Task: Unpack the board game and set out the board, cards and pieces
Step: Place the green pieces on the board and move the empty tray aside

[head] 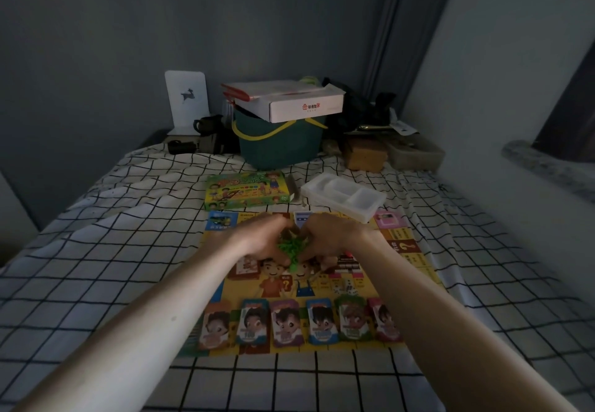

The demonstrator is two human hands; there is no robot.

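Observation:
The yellow game board [405,260] lies flat on the checked bedsheet. Along its near edge stand several stacks of character cards [286,323] in a row. Two white dice [346,289] sit right of the board's centre. My left hand [262,239] and my right hand [325,236] meet over the middle of the board, fingers curled around a bunch of small green pieces [289,246]. A few green pieces hang below my hands. Behind the board lie the green game box [246,191] and the white plastic insert tray [343,196].
A dark green bucket [280,147] with a yellow handle carries a white carton [289,102] at the head of the bed. A white card stand [186,99], dark mugs, a brown block [365,154] and clutter line the back. Walls close in left and right.

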